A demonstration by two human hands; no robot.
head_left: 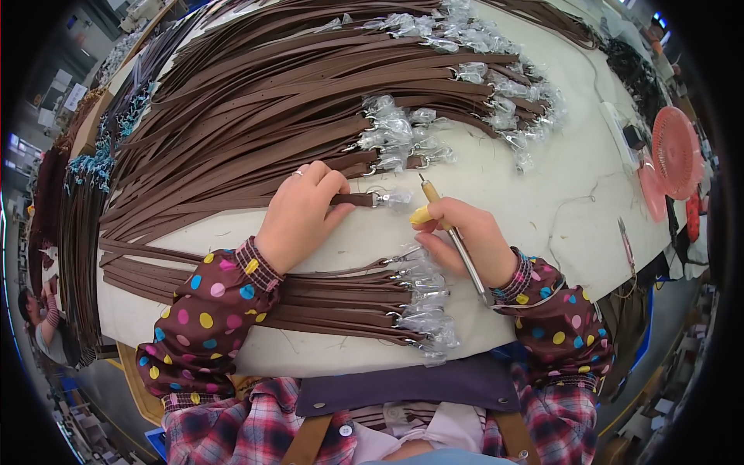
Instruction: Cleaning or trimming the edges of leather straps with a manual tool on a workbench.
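My left hand (pixel 300 213) pinches a brown strap (pixel 356 199) near its end, where a metal clasp in clear plastic (pixel 397 198) sticks out to the right. My right hand (pixel 479 239) is closed round a pen-shaped tool (pixel 470 263) with a brass-coloured front and a cord at its rear. The tool's narrow tip points up and away, just right of the wrapped clasp and apart from it. Yellow covering (pixel 419 216) wraps a fingertip of that hand. Beyond my left hand lies a big pile of brown straps (pixel 256 116); a smaller bundle (pixel 341 304) rests nearer me.
Plastic-wrapped clasps (pixel 426 298) end the near bundle. On the right of the pale table (pixel 535 201) are a pink round fan-like object (pixel 676 153), a white strip (pixel 620 128) and thread snips (pixel 626 242). Dark straps (pixel 77 256) hang at the left edge.
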